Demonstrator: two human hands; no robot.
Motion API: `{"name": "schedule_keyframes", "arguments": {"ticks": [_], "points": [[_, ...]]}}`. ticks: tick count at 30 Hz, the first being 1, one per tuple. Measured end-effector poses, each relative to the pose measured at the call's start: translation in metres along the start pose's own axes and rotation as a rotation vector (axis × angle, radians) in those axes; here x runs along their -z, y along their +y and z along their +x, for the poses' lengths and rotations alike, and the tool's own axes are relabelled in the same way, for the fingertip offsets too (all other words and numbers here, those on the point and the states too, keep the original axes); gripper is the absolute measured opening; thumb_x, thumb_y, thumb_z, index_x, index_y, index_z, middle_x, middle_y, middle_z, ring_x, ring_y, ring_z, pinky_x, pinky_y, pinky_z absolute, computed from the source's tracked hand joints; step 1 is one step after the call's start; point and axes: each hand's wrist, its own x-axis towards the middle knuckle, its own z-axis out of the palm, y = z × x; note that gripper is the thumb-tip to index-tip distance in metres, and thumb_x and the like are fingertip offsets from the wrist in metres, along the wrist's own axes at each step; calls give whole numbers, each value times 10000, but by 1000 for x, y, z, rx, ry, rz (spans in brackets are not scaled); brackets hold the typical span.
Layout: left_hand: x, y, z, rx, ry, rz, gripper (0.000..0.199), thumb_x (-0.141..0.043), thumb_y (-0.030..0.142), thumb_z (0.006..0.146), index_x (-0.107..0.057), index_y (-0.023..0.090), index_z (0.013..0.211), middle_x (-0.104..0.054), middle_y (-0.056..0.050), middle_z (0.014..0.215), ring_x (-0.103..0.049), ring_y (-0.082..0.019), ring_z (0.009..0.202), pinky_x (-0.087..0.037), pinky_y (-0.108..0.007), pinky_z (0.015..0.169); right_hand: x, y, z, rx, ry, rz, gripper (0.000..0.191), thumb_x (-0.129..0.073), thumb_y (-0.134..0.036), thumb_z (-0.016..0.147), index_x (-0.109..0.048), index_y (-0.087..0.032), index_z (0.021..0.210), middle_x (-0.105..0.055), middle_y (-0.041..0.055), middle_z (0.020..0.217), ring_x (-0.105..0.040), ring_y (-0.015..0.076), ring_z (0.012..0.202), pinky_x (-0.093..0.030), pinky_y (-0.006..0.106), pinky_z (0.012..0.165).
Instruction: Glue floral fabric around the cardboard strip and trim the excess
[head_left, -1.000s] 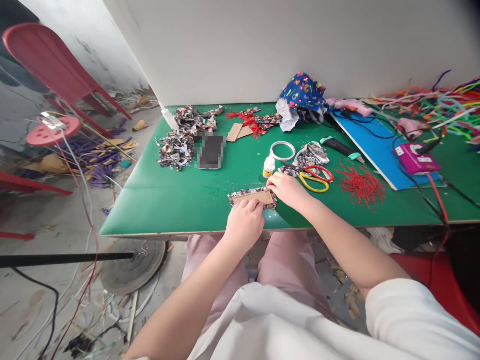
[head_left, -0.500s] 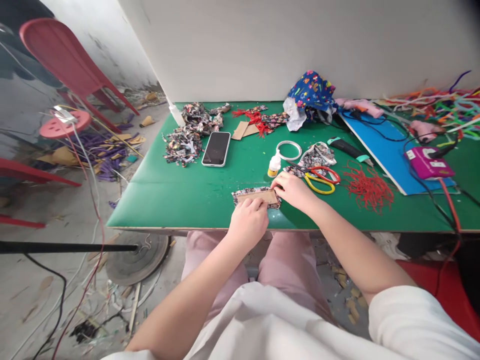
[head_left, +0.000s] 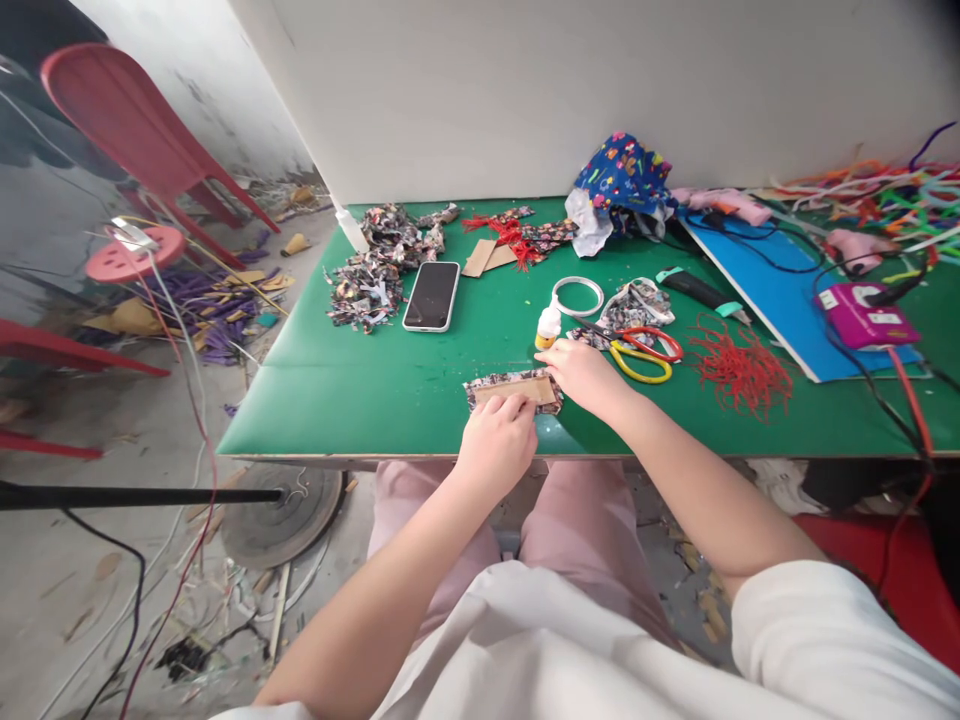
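Observation:
My left hand (head_left: 501, 432) lies at the table's front edge with its fingers curled down on a strip of brown cardboard (head_left: 495, 391), holding it. Under the cardboard is a piece of dark patterned fabric (head_left: 480, 383), which shows around its border. Just past the strip's upper right corner is my right hand (head_left: 589, 375), its index finger stretched out and a little apart from the thumb, nothing visible in it. Its fingertips are close to a small white bottle with a yellow label (head_left: 548, 327). Scissors with red and yellow handles (head_left: 643, 355) lie right of that hand.
A phone (head_left: 432, 296) and bunched fabric scraps (head_left: 375, 275) lie on the green table (head_left: 300, 400). Behind my hands are a white ring (head_left: 578, 283) and cardboard pieces (head_left: 486, 258). To the right are a cutter knife (head_left: 697, 291), red strings (head_left: 739, 368) and a purple power block (head_left: 866, 315) with cables.
My right hand's fingertips have lifted from the fabric's upper right corner and shifted slightly up toward the small bottle. My left hand stays on the cardboard.

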Motion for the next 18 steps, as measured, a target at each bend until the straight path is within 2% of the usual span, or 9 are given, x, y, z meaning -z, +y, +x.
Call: {"name": "schedule_keyframes", "arguments": {"ticks": [4, 9, 12, 14, 18], "points": [[0, -1, 0, 4, -1, -9, 296, -399, 205, 849, -561, 165, 1094, -584, -80, 1095, -520, -212, 949, -426, -363, 833, -1, 1, -2, 47, 21, 15, 328, -421, -111, 824, -630, -130, 1077, -632, 114, 979, -562, 211, 937, -416, 299, 845], [0, -1, 0, -2, 0, 1, 286, -407, 206, 849, -562, 156, 1084, -590, -76, 1086, -521, -216, 949, -417, -352, 830, 3, 0, -2, 26, -45, 42, 369, -418, -105, 804, -613, -105, 1117, -636, 132, 988, -575, 213, 918, -420, 291, 830], [0, -1, -1, -3, -1, 1, 283, -418, 205, 844, -558, 152, 1085, -590, -76, 1076, -521, -213, 943, -414, -352, 832, 4, -2, -3, 17, -43, 46, 409, -433, -94, 770, -597, -108, 1145, -635, 126, 956, -579, 205, 872, -430, 280, 788], [-1, 0, -1, -1, -1, -2, 282, -422, 203, 842, -556, 153, 1085, -588, -76, 1076, -519, -211, 942, -413, -353, 835, 3, -2, -5, 7, -21, 58, 398, -440, -92, 759, -618, -121, 1114, -630, 112, 917, -576, 196, 840, -433, 274, 767], [-1, -1, -1, 1, 1, 2, 284, -412, 206, 846, -555, 157, 1087, -586, -75, 1084, -517, -212, 931, -411, -355, 830, 2, -1, -8, 17, 25, 121, 298, -444, -89, 762, -678, -152, 936, -617, 86, 875, -560, 184, 847, -426, 275, 793]]}}
